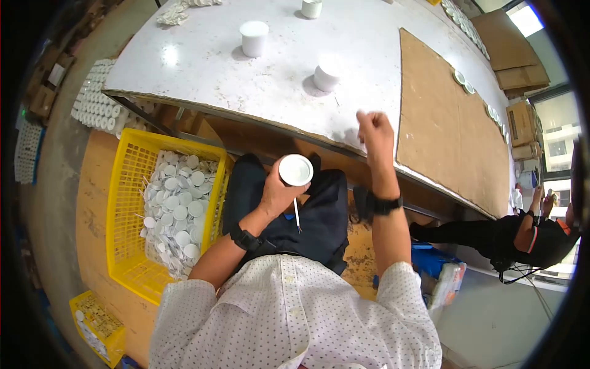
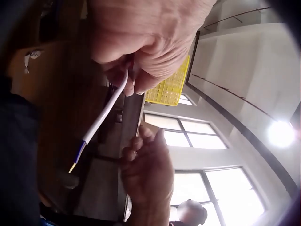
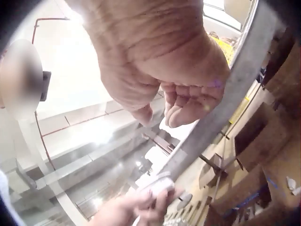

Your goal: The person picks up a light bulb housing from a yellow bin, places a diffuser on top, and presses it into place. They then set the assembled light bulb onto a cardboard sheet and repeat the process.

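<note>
The cup (image 1: 295, 170) looks smooth — the tabletop (image 1: 190, 74) glossy.

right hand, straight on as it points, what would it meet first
Past the right hand, the way looks free over the white tabletop, though depth is unclear; a white cylindrical cup sits left.

Left hand (image 1: 278, 194) curled, held close — right hand (image 1: 377, 131) forward, loosely bent.

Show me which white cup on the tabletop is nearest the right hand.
The white cup lowest on the tabletop in the head view; the left cup and top cup stand farther from the right hand.
</note>
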The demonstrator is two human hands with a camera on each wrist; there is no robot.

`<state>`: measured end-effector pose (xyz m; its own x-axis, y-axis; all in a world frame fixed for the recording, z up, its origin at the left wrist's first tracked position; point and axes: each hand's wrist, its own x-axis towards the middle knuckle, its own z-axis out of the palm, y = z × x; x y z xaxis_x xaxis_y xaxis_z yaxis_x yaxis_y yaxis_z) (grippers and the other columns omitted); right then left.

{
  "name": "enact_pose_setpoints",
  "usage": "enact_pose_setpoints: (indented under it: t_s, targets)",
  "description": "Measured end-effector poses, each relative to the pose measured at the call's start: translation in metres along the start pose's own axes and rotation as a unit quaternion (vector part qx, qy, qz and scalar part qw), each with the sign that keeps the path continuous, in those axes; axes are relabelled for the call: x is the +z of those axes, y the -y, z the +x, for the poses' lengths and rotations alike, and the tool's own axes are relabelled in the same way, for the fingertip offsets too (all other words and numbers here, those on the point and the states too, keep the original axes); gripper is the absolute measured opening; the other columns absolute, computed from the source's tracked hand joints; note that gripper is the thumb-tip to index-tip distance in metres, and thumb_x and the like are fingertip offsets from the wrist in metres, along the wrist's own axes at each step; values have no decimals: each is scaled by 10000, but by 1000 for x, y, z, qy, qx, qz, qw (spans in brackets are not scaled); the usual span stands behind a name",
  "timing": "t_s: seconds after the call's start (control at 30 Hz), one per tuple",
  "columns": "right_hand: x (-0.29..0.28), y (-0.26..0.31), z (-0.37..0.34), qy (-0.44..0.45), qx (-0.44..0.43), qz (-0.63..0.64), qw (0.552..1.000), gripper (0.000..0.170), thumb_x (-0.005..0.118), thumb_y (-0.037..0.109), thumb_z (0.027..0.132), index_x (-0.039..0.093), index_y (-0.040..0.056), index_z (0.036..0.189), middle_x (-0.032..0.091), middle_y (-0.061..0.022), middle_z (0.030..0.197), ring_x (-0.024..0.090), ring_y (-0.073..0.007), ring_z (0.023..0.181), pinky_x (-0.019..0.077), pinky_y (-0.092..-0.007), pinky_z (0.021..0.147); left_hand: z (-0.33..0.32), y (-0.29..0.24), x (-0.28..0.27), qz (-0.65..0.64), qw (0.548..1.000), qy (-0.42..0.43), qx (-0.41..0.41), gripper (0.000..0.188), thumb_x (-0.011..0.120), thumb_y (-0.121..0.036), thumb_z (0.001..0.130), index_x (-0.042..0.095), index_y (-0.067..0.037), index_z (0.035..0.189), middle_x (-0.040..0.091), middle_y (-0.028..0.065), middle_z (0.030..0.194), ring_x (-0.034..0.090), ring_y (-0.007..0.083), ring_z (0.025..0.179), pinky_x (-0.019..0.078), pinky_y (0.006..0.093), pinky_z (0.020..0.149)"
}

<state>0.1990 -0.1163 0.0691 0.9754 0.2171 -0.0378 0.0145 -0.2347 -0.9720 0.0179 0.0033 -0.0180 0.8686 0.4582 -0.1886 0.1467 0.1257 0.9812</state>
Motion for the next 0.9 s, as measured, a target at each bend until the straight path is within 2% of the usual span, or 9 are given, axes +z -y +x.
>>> enact_pose_setpoints:
  t_s: [0.13, 0.2, 0.23, 0.33, 0.4, 0.6, 0.77, 0.83, 0.9]
  targets:
    - [34, 27, 62, -7, 45, 18, 999, 357, 673, 326, 719, 503, 12, 737, 486, -38, 574, 480, -104, 498, 388, -223, 442, -14, 4, -9, 43, 998, -5, 50, 635, 740, -87, 614, 420, 10, 1154, 561, 113, 1042, 539, 182, 976, 422, 287, 853]
    - [46, 33, 76, 33, 77, -40, 996, 353, 662, 368, 736, 500, 56, 715, 460, 0, 582, 447, -87, 494, 364, -210, 440, -17, 8, -15, 42, 998, -17, 38, 635, 739, -90, 613, 421, 11, 1153, 561, 113, 1044, 540, 181, 977, 421, 286, 854]
    - [49, 33, 80, 48, 60, -34, 996, 360, 663, 331, 727, 519, 3, 706, 486, -38, 566, 467, -110, 490, 379, -225, 431, -17, 9, -19, 40, 999, -26, 24, 635, 739, -92, 612, 423, 11, 1153, 561, 113, 1045, 541, 181, 978, 421, 286, 855]
    - [52, 25, 85, 51, 39, -17, 998, 342, 650, 315, 745, 521, 1, 705, 486, -33, 564, 453, -106, 478, 366, -230, 418, -16, 9, -27, 33, 998, -46, 10, 633, 736, -97, 612, 425, 12, 1151, 561, 111, 1047, 541, 177, 979, 419, 283, 857]
    - [50, 27, 82, 41, 47, -14, 998, 302, 636, 278, 763, 519, 7, 698, 475, -25, 558, 440, -101, 473, 357, -229, 420, -16, 10, -30, 27, 999, -47, 3, 631, 735, -97, 612, 425, 12, 1151, 561, 109, 1047, 541, 175, 979, 419, 281, 856]
    - [39, 18, 76, 40, 95, 135, 985, 227, 616, 224, 804, 498, 33, 764, 462, -5, 630, 439, -77, 502, 349, -179, 410, -15, 14, -23, 21, 999, -19, 16, 623, 728, -87, 616, 424, 7, 1151, 562, 104, 1042, 540, 169, 975, 422, 278, 853]
    - [25, 18, 51, 41, 83, 215, 972, 149, 551, 163, 841, 509, 34, 777, 524, -26, 672, 552, -105, 604, 404, -180, 484, -17, 2, -25, 16, 1000, -12, 8, 615, 736, -88, 634, 423, 2, 1156, 558, 85, 1036, 529, 149, 970, 420, 277, 852]
    - [19, 8, 38, 58, 87, 231, 967, 136, 547, 154, 845, 508, 42, 778, 533, -27, 680, 573, -113, 630, 412, -177, 490, -16, -1, -27, 59, 997, -26, 52, 613, 733, -80, 636, 421, 2, 1158, 560, 87, 1032, 534, 147, 959, 433, 274, 832]
    - [14, -5, 23, 86, 89, 267, 956, 103, 535, 124, 854, 510, 59, 778, 552, -31, 697, 607, -131, 669, 424, -182, 500, -13, -6, -27, 51, 997, -16, 52, 612, 731, -74, 637, 421, 0, 1159, 560, 89, 1032, 536, 148, 955, 437, 273, 826]
